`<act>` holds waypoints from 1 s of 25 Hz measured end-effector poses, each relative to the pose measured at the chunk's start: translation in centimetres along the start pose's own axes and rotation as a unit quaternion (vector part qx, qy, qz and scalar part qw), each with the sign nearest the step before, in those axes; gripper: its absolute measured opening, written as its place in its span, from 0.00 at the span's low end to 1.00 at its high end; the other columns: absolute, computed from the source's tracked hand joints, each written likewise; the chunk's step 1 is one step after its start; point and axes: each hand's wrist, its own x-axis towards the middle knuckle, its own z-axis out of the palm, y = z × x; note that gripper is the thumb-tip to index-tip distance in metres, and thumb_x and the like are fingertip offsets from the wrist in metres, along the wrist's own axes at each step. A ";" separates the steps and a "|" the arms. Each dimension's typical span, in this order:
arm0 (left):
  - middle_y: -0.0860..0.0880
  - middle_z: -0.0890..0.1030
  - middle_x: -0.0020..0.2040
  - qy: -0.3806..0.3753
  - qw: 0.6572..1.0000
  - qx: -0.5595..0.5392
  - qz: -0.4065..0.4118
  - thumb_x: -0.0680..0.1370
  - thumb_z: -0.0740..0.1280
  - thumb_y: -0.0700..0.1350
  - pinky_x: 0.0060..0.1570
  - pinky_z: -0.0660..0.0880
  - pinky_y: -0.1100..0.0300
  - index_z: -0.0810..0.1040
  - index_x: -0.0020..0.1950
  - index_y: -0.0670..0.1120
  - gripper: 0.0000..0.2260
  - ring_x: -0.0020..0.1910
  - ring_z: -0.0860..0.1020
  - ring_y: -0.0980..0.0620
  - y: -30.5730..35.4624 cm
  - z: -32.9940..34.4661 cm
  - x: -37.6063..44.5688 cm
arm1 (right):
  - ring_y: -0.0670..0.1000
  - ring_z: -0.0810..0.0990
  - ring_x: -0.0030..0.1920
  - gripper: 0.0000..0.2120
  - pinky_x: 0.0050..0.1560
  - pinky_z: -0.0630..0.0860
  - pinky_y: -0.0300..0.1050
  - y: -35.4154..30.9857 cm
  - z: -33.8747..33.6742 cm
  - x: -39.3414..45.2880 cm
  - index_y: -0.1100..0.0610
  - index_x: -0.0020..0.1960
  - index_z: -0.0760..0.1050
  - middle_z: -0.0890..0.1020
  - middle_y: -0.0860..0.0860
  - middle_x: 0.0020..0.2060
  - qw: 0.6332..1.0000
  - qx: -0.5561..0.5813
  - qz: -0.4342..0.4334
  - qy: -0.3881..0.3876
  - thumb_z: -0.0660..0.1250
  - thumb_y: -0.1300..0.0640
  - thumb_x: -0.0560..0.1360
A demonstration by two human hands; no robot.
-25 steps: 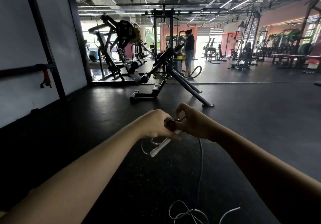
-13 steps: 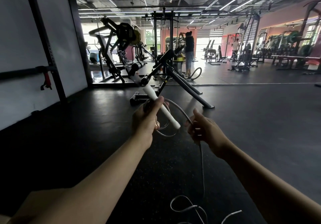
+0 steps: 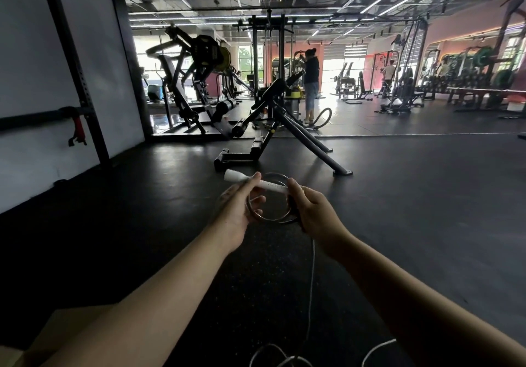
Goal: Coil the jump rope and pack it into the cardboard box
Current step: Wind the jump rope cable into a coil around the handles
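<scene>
Above dark rubber gym flooring (image 3: 398, 210), the left hand (image 3: 239, 210) is gripping the white handle (image 3: 256, 181); the right hand (image 3: 316, 210) is pinching the rope coil (image 3: 270, 220); weight machines (image 3: 199, 82) are standing beyond.

The floor (image 3: 398, 196) was dark rubber matting, speckled nearer the camera. Loose loops of rope (image 3: 280, 358) lay on it at the bottom edge. A black bench frame (image 3: 273, 141) stood on it farther off, with other gym machines (image 3: 193, 87) behind, beside the white wall.
</scene>
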 end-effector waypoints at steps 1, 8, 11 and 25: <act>0.48 0.84 0.52 -0.003 0.999 0.042 0.015 0.75 0.76 0.49 0.43 0.75 0.58 0.80 0.64 0.45 0.19 0.46 0.81 0.51 0.8 -1.2 0.2 | 0.40 0.70 0.25 0.23 0.27 0.66 0.31 -0.2 -0.5 0.1 0.62 0.42 0.75 0.73 0.47 0.28 0.999 -0.040 -0.007 -0.019 0.58 0.44 0.84; 0.55 0.87 0.51 -0.238 0.746 0.604 0.150 0.71 0.77 0.60 0.56 0.77 0.56 0.82 0.59 0.53 0.20 0.52 0.84 0.56 5.6 -0.7 0.4 | 0.51 0.80 0.37 0.32 0.44 0.78 0.51 -2.9 -2.0 1.9 0.57 0.54 0.83 0.84 0.56 0.38 0.941 -0.287 -0.073 -0.163 0.56 0.31 0.78; 0.51 0.83 0.31 -0.258 0.771 0.573 0.104 0.77 0.73 0.56 0.44 0.81 0.56 0.82 0.49 0.42 0.16 0.32 0.84 0.53 4.6 0.7 0.1 | 0.46 0.79 0.36 0.27 0.42 0.77 0.47 -3.7 -2.4 1.8 0.54 0.47 0.82 0.83 0.51 0.35 0.928 -0.315 -0.126 -0.152 0.57 0.32 0.78; 0.56 0.74 0.22 0.082 0.976 -0.179 0.088 0.83 0.59 0.62 0.48 0.77 0.57 0.69 0.37 0.48 0.22 0.27 0.77 0.56 1.4 5.9 -0.6 | 0.54 0.76 0.35 0.31 0.39 0.72 0.47 -0.3 -1.8 -1.4 0.54 0.50 0.79 0.77 0.59 0.40 0.979 0.184 0.064 -0.064 0.52 0.29 0.78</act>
